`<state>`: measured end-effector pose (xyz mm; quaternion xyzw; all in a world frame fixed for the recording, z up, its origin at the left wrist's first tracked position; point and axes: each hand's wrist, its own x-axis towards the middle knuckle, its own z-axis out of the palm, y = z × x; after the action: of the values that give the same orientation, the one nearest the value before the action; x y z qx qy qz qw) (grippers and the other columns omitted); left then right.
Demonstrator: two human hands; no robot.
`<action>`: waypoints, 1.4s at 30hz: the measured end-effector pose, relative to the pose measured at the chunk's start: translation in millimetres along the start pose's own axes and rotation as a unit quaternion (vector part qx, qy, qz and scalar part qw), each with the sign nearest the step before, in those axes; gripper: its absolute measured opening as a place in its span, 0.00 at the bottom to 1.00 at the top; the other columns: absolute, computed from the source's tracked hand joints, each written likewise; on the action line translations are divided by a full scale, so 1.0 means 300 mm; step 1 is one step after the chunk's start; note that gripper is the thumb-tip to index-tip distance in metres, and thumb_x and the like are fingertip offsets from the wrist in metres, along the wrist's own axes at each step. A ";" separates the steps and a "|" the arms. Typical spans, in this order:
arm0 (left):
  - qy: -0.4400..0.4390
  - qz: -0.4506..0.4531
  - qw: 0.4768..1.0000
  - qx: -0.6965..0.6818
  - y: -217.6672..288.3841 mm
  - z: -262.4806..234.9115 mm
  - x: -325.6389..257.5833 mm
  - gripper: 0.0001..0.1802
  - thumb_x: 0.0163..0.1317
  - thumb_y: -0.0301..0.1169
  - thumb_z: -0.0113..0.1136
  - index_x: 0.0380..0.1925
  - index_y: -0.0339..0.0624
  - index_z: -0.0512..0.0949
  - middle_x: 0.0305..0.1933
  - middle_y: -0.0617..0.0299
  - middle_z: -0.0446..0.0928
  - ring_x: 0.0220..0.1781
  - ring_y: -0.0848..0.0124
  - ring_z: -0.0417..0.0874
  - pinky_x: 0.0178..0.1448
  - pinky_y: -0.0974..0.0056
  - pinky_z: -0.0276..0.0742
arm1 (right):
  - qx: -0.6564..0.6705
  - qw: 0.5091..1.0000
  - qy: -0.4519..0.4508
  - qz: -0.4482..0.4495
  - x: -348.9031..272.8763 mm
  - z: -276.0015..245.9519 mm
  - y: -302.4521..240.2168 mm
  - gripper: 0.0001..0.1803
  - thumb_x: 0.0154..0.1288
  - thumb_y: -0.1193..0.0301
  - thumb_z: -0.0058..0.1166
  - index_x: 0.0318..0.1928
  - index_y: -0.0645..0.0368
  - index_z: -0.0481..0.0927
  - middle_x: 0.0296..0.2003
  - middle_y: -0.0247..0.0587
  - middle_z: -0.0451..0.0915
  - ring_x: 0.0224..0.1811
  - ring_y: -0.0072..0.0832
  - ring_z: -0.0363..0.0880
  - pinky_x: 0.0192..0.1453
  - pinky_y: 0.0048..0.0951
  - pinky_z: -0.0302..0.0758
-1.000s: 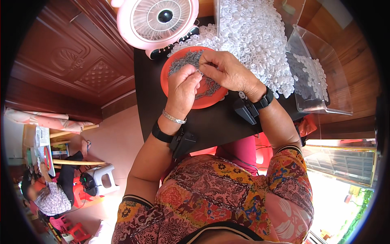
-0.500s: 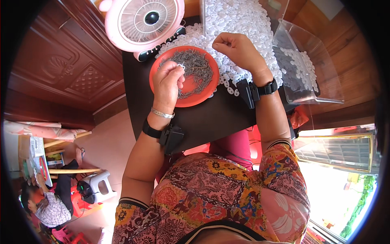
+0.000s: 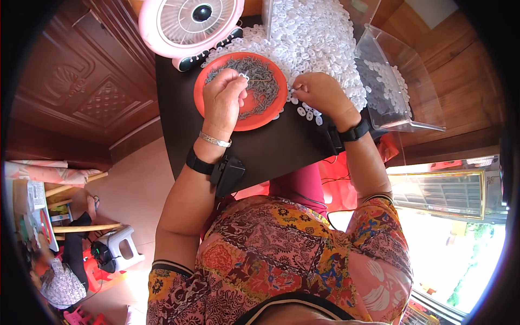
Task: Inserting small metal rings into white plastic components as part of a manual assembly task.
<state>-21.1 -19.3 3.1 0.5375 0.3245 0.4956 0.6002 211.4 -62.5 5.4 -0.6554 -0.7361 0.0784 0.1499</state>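
Note:
My left hand [image 3: 223, 100] is closed in a pinch over an orange round tray [image 3: 238, 125], with a small white plastic piece [image 3: 244, 77] between thumb and forefinger. A thin needle-like strand sticks out from it to the right. Many small grey pieces [image 3: 264, 97] lie in the tray. Just right of the tray's rim, my right hand [image 3: 325, 96] is closed in a pinch above loose white oval pieces [image 3: 309, 115]. What its fingertips hold, if anything, is too small to make out. The white ovals form a large heap [image 3: 319, 40] behind it.
A pink fan [image 3: 192, 27] stands at the back left of the dark table [image 3: 271, 151]. At the right is a clear plastic bin [image 3: 401, 116] with white pieces inside. Another person [image 3: 62, 281] sits far off at lower left, near a grey stool [image 3: 122, 249].
My right hand has come down and nearer from above the white heap to beside the tray. The left hand keeps its pinch over the tray. The whole view has shifted slightly.

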 end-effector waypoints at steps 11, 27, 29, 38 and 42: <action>0.011 -0.010 1.000 -0.005 -0.011 -0.005 0.001 0.09 0.57 0.29 0.54 0.20 0.38 0.73 0.18 0.67 0.69 0.19 0.81 0.67 0.23 0.74 0.62 | -0.009 1.000 0.012 -0.022 0.028 0.022 -0.004 0.09 0.50 0.69 0.53 0.32 0.59 0.79 0.28 0.47 0.80 0.34 0.45 0.79 0.40 0.41 0.74; -0.060 -0.031 0.994 -0.081 0.014 -0.014 -0.015 0.09 0.61 0.32 0.50 0.27 0.39 0.73 0.24 0.61 0.76 0.23 0.75 0.75 0.31 0.73 0.69 | 0.538 0.839 -0.073 -0.027 0.110 -0.047 -0.114 0.09 0.61 0.75 0.55 0.43 0.60 0.78 0.28 0.27 0.77 0.28 0.12 0.73 0.32 0.15 0.70; -0.058 -0.017 0.991 -0.116 0.016 -0.012 -0.013 0.08 0.61 0.32 0.49 0.27 0.39 0.73 0.25 0.59 0.76 0.24 0.74 0.75 0.32 0.72 0.69 | 0.561 0.822 -0.079 -0.054 0.125 -0.053 -0.153 0.09 0.61 0.76 0.55 0.43 0.60 0.78 0.30 0.27 0.78 0.28 0.13 0.74 0.32 0.15 0.71; -0.048 -0.006 0.980 -0.191 -0.014 -0.026 0.012 0.10 0.60 0.32 0.50 0.25 0.38 0.73 0.24 0.60 0.75 0.24 0.74 0.74 0.32 0.72 0.69 | 0.621 0.771 -0.089 -0.108 0.133 0.030 -0.206 0.14 0.61 0.83 0.52 0.49 0.66 0.77 0.40 0.37 0.81 0.41 0.21 0.79 0.46 0.22 0.76; -0.044 -0.020 0.982 -0.183 -0.019 -0.015 0.009 0.10 0.60 0.33 0.50 0.25 0.38 0.72 0.24 0.60 0.75 0.24 0.74 0.75 0.31 0.71 0.69 | 0.620 0.770 -0.073 -0.128 0.128 0.041 -0.197 0.12 0.62 0.81 0.52 0.47 0.65 0.77 0.36 0.37 0.81 0.39 0.21 0.79 0.46 0.23 0.76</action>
<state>-23.1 -14.7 -3.0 0.4330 0.2125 0.5104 0.7119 148.0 -31.2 16.6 -0.3118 -0.6135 0.5452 0.4786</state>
